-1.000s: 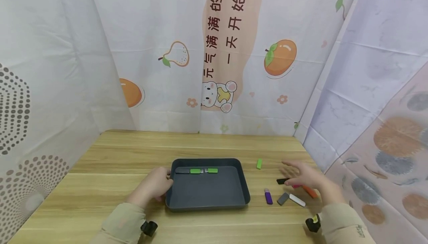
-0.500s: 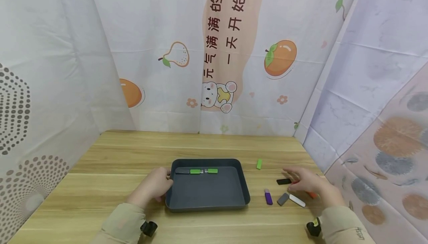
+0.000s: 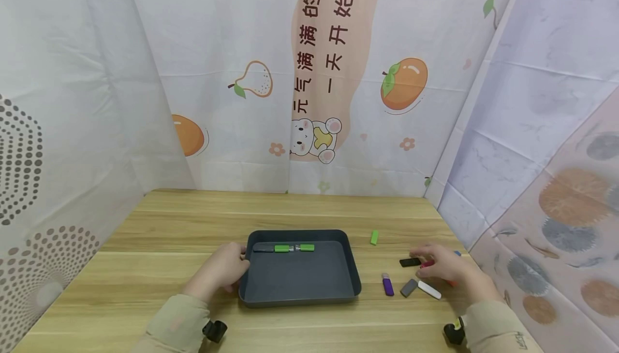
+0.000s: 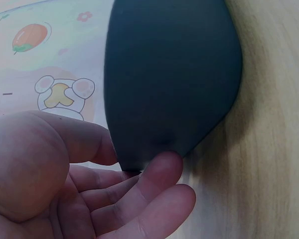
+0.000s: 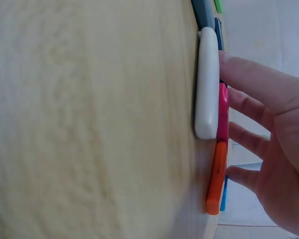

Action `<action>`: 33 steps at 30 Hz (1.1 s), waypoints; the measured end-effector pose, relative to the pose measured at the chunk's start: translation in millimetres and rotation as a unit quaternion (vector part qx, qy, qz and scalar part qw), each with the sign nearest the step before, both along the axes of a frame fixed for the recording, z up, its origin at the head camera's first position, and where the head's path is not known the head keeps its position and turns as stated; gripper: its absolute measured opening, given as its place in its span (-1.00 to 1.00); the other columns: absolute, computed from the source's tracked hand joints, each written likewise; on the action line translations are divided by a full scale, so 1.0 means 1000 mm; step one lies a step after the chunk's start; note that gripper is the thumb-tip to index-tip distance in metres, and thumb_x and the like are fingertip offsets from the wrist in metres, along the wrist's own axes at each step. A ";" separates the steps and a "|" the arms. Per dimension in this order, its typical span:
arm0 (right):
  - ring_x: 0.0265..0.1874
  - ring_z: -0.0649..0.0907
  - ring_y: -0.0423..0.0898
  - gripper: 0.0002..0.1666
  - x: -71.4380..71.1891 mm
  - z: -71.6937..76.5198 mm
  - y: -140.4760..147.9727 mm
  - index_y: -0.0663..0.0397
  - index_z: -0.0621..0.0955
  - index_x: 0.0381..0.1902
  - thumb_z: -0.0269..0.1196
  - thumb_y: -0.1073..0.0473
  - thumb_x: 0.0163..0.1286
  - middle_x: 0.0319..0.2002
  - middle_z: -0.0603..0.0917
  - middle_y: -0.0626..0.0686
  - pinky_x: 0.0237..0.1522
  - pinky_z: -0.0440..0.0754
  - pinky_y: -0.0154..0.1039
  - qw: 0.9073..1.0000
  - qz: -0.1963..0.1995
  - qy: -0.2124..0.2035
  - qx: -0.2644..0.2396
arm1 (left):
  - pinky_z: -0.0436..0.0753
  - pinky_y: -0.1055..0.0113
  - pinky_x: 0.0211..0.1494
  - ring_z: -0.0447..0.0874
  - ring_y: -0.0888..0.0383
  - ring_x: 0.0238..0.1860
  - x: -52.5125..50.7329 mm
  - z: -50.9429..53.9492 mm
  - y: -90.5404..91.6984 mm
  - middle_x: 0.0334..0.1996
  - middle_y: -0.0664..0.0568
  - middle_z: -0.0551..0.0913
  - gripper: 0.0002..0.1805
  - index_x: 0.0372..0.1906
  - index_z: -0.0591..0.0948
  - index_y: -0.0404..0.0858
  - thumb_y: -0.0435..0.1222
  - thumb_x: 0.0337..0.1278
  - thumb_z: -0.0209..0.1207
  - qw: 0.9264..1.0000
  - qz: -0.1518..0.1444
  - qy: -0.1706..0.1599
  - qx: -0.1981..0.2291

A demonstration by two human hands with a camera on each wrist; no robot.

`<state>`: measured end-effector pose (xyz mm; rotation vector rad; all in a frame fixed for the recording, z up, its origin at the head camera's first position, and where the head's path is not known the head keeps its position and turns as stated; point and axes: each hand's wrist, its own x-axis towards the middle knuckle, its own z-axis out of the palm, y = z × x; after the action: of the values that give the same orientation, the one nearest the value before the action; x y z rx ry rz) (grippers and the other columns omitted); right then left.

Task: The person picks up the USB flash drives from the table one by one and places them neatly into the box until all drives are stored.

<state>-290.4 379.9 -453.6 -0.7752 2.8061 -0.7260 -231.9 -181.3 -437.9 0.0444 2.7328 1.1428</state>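
My left hand grips the left wall of the dark grey tray, fingers bent round its rim in the left wrist view. Inside lie a grey stick and two green sticks with metal plugs facing. Over the small sticks at right, my right hand hovers low, thumb and fingers apart around the pink-red stick. In the right wrist view, the fingertips are beside the pink stick, with the white stick in front; contact is unclear.
Near the right hand lie a black stick, grey stick, purple stick, orange stick and blue stick. A green piece lies right of the tray. Printed curtains stand behind the table.
My right hand has shifted slightly right and down, its thumb and fingers now around the pink-red stick. The black stick shows more fully. My left hand stays at the tray.
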 end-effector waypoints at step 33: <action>-0.24 0.63 -0.20 -0.83 -0.001 -0.004 -0.005 0.06 0.72 -0.17 0.41 0.27 0.27 -0.26 0.71 -0.10 -0.15 0.59 -0.21 0.999 -0.031 0.002 -0.019 | 0.66 0.22 -0.67 0.62 0.05 -0.63 0.002 0.002 0.000 -0.43 -0.08 0.61 -0.50 0.28 0.52 -0.52 -0.46 0.24 0.06 1.000 0.000 -0.003 -0.001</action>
<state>-291.6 375.4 -458.1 -0.7006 2.8390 -0.7897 -230.3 -181.0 -436.2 0.0421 2.7289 1.1375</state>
